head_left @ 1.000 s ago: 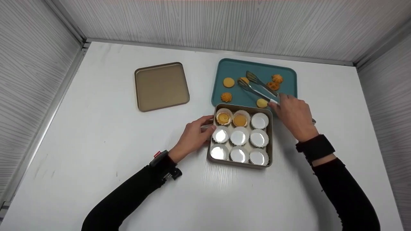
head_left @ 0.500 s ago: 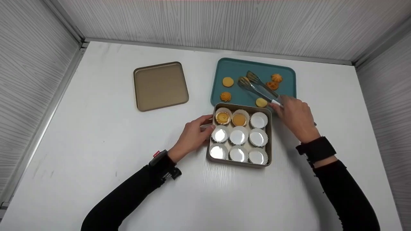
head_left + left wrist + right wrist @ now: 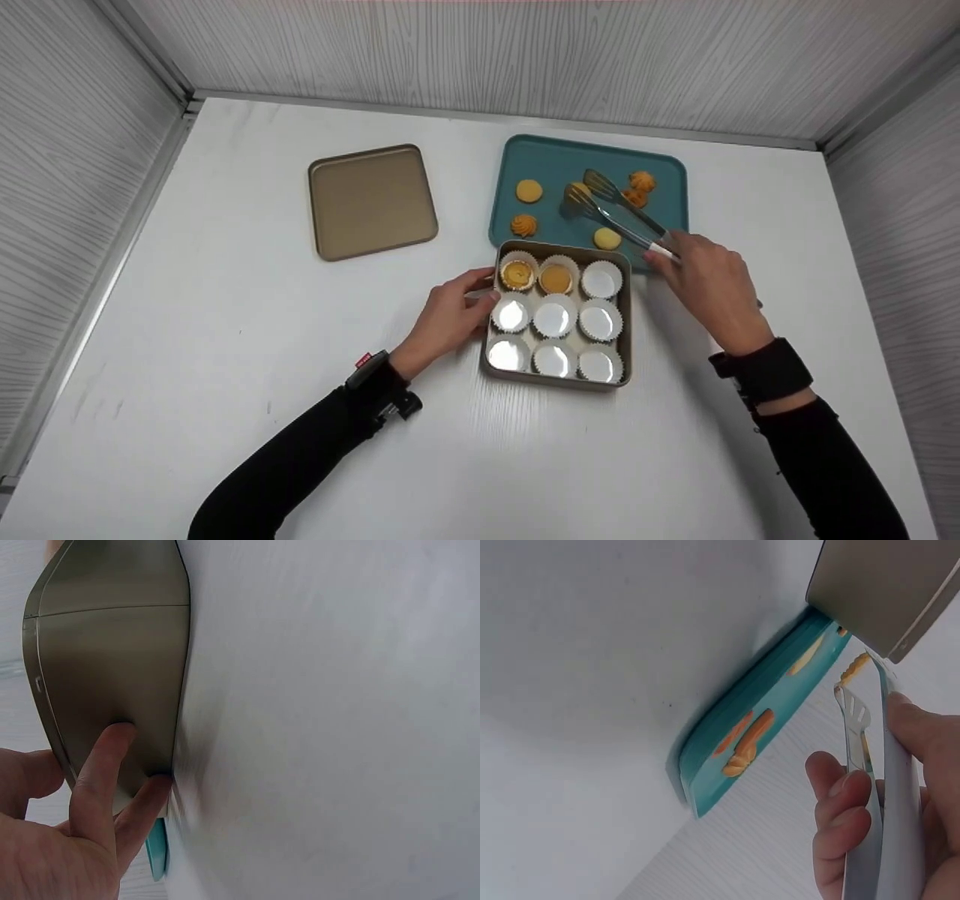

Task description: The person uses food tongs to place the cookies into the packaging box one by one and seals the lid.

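A square metal baking tin (image 3: pixel 628 322) holds several white paper cups (image 3: pixel 555 315). Two cups at its back left contain golden cookies (image 3: pixel 556 279). With the thumb at the rim and the fingers against the outer wall, my left hand (image 3: pixel 454 319) holds the tin's left side. My right hand (image 3: pixel 712 292) grips slotted metal tongs (image 3: pixel 628 231) with white handles. Their ends reach over a teal tray (image 3: pixel 551 154); in the right wrist view a yellow cookie (image 3: pixel 853 669) sits between the tips. Round and piped cookies (image 3: pixel 523 225) lie on the tray.
A flat brown square tray (image 3: pixel 373 202) lies at the back left of the white table (image 3: pixel 247 360). The baking tin stands right at the front edge of the teal tray. Grey wood-grain panels (image 3: pixel 480 60) rise behind and at both sides.
My right hand has shifted right and slightly toward me with the tongs. The cookie at their tips has moved right with them. My left hand keeps its place at the tin.
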The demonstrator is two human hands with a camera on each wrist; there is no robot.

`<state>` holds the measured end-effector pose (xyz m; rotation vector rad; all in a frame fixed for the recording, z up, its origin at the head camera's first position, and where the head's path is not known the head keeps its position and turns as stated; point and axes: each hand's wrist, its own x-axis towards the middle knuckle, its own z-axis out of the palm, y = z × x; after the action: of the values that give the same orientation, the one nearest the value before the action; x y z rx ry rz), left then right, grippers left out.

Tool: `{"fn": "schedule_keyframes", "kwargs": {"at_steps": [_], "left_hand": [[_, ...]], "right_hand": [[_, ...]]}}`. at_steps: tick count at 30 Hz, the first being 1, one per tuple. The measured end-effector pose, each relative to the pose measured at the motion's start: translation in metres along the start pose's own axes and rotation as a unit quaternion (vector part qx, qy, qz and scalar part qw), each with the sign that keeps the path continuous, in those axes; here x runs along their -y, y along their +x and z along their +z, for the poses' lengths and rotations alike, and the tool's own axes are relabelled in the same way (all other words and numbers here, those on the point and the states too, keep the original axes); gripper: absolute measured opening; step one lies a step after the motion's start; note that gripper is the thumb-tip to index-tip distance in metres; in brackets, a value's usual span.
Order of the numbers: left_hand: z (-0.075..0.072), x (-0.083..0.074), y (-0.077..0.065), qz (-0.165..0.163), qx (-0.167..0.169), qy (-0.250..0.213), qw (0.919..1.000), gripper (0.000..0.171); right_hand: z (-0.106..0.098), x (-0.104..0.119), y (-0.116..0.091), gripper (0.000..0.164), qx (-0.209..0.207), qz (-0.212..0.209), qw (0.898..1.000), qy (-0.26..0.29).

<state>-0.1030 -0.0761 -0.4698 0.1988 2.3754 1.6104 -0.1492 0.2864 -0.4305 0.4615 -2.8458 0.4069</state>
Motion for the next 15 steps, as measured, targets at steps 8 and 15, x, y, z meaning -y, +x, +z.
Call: {"fn": "schedule_keyframes", "kwargs": {"at_steps": [8, 15], "left_hand": [[0.001, 0.001, 0.001, -0.002, -0.001, 0.006, 1.0000, 0.047], [0.000, 0.003, 0.000, 0.004, -0.002, -0.003, 1.0000, 0.047]], "right_hand": [[-0.013, -0.001, -0.017, 0.035, -0.041, -0.033, 0.999, 0.010], [-0.026, -0.002, -0.037, 0.042, -0.044, -0.039, 0.998, 0.007]]}}
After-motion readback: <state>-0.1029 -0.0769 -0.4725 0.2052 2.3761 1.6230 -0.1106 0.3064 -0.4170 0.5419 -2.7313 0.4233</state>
